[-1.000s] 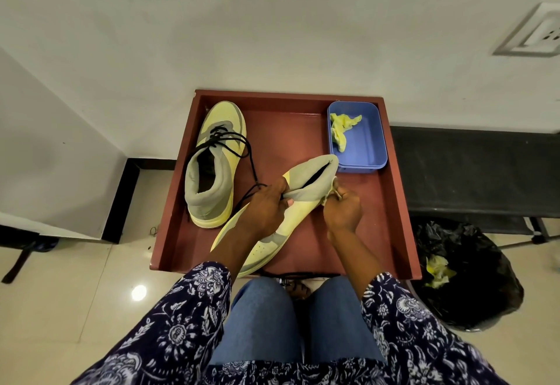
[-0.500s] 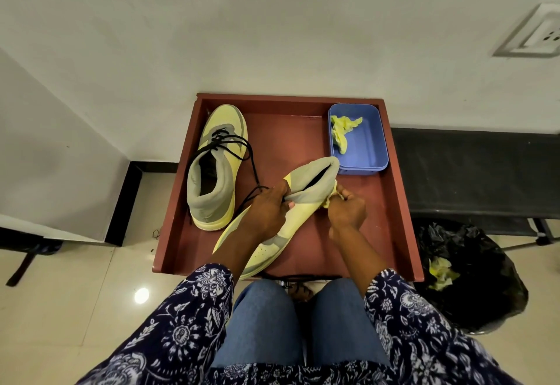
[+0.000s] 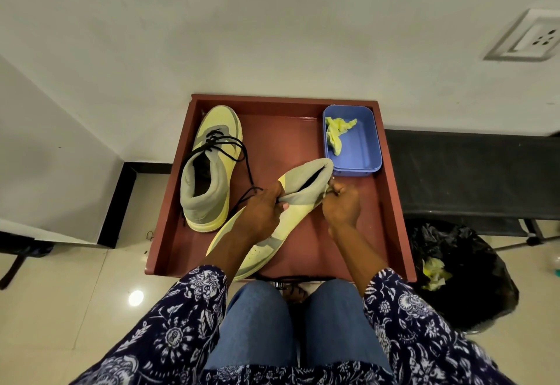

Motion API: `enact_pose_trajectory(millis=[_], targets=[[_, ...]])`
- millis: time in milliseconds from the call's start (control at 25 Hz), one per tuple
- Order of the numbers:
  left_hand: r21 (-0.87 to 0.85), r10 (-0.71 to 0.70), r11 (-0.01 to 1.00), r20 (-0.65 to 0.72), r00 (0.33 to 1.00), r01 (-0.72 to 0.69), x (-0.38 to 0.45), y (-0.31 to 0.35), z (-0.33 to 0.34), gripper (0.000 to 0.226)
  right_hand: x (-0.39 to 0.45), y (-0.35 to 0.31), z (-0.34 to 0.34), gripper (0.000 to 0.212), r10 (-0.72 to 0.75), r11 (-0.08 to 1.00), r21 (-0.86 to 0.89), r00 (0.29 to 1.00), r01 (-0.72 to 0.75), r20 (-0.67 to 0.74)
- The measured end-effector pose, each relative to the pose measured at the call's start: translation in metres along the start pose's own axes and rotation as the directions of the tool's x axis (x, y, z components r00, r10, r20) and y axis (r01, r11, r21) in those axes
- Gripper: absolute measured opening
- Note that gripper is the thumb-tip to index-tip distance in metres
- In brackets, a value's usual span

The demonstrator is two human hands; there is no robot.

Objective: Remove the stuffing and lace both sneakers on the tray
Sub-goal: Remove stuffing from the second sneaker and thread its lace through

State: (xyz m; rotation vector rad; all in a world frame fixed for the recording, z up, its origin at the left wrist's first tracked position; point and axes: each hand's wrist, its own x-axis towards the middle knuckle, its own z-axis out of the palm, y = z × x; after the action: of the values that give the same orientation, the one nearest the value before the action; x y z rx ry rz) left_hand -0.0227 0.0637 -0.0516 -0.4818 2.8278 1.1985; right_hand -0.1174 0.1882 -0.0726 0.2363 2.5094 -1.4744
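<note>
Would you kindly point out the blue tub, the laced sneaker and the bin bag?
blue tub (image 3: 360, 148): head view, bare floor.
laced sneaker (image 3: 222, 117): head view, yellow toe.
bin bag (image 3: 472, 266): head view, black plastic side.

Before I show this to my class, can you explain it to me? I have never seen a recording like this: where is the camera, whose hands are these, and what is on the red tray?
There is no machine here. A person wears a camera on the head, so the one view looks down over their own arms and knees.

In front of them is a red tray. On its left side stands a yellow and grey sneaker with a black lace threaded loosely through it. In the far right corner sits a blue tub holding a crumpled piece of yellow paper, probably stuffing already taken out.

The second sneaker is held up at its grey collar: the left hand grips it, and the right hand pinches something small at its edge, too small to name.

Right of the tray, a black bin bag holds more yellow paper.
</note>
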Motion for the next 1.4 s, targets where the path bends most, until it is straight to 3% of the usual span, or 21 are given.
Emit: enact_pose_trajectory(millis=[400,560,720,960,1120,1400], targets=[[-0.003,-0.011,1.000,0.014,1.000,0.011,-0.003,0.006,-0.004,0.011,-0.023,0.001,0.002,0.019,-0.037,0.999,0.014,0.999,0.038,-0.036],[0.003,-0.004,1.000,0.017,1.000,0.004,-0.003,0.005,-0.003,0.018,0.002,-0.008,-0.003,0.022,-0.111,0.986,-0.126,0.994,0.113,0.018],[-0.003,-0.006,1.000,0.009,1.000,0.006,-0.003,0.005,-0.003,0.018,0.016,-0.013,-0.006,0.025,-0.077,0.982,-0.168,0.996,0.083,0.042],[0.009,-0.009,1.000,0.004,1.000,0.009,-0.001,0.005,-0.002,0.018,-0.008,0.003,0.000,0.021,-0.076,0.991,-0.109,0.997,0.074,-0.016],[0.005,-0.025,1.000,0.010,1.000,0.025,-0.003,0.008,-0.003,0.017,-0.034,0.005,0.005,0.025,-0.015,0.999,0.038,0.998,0.018,-0.059],[0.031,-0.047,0.998,0.022,0.999,0.046,-0.002,0.012,-0.005,0.016,-0.051,0.007,-0.002,0.023,0.055,0.988,0.143,0.998,-0.060,0.036]])
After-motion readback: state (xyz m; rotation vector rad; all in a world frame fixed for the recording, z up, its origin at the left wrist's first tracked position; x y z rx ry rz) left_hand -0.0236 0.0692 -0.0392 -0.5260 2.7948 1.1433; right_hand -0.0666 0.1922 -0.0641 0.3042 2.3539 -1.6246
